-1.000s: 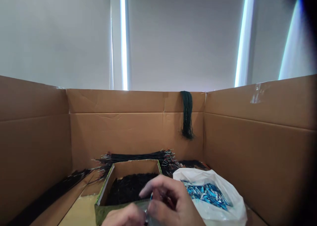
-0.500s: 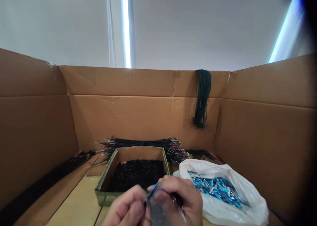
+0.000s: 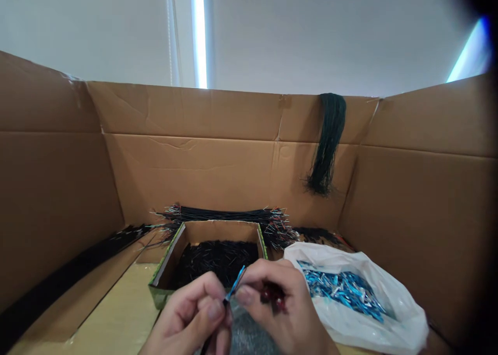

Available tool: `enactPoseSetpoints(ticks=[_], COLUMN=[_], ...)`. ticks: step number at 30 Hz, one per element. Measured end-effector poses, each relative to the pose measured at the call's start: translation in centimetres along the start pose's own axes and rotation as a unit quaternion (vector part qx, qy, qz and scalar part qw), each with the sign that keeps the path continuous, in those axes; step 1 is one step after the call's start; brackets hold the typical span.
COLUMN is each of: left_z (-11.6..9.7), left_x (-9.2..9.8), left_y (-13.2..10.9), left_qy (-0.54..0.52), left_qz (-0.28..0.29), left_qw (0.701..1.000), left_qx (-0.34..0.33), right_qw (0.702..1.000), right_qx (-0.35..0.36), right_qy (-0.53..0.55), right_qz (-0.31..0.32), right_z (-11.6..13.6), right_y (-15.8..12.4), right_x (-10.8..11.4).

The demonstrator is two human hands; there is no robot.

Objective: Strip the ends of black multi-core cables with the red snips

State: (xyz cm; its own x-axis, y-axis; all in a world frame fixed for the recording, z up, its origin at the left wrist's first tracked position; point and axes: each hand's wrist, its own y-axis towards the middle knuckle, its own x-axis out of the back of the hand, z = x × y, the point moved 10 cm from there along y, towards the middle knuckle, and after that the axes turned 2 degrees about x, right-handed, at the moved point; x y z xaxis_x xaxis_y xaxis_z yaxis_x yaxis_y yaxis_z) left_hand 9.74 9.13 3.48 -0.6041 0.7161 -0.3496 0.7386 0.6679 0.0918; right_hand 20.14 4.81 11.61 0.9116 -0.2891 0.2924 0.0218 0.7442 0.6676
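Observation:
My left hand (image 3: 192,313) is closed, thumb and forefinger pinching a black cable (image 3: 206,344) near its end. At the fingertips, a thin blue strip (image 3: 236,282) slants up from the cable's end toward my right hand (image 3: 278,298). That hand is partly closed, its curled fingers around a dark red, glossy object (image 3: 272,295) whose kind I cannot make out. Its forefinger is at the upper end of the blue strip, with the thumb just below. Whether these two fingers grip the strip is unclear.
Behind my hands, a green-edged box (image 3: 157,295) holds short black pieces. A white plastic bag (image 3: 408,318) of blue foil-like strips (image 3: 346,293) lies right. Black cable bundles (image 3: 221,215) lie behind the box. Dark green strands (image 3: 329,142) hang over the cardboard wall (image 3: 194,163).
My hands have shifted slightly and opened apart, so the blue strip shows more clearly between them. The dark red object in my right hand shows more. The whole view has tilted a little.

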Motion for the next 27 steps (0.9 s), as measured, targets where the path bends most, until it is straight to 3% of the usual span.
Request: enactPoseSetpoints(ticks=[6,12,21,27], left_z=[-0.9,-1.0,-1.4,-1.5], left_x=[-1.2,-1.0,-0.8,-0.7], left_y=[0.7,0.2,0.0,-0.3], left_qy=[0.035,0.031,0.039,0.042], left_qz=[0.017,0.011,-0.008,-0.019], left_qw=[0.999,0.999,0.999,0.999], left_qx=[0.007,0.007,-0.009,-0.004], right_qw=[0.996,0.973,0.982,0.989], right_qx=[-0.045,-0.066,-0.063,-0.031], right_qy=[0.059,0.213,0.159,0.141], right_qz=[-0.048,-0.067,-0.077,-0.018], right_z=[-1.3,-2.0,-1.4,-1.3], right_y=[-0.2,-0.2,0.0,-0.1], right_x=[0.5,-0.2,0.2,-1.3])
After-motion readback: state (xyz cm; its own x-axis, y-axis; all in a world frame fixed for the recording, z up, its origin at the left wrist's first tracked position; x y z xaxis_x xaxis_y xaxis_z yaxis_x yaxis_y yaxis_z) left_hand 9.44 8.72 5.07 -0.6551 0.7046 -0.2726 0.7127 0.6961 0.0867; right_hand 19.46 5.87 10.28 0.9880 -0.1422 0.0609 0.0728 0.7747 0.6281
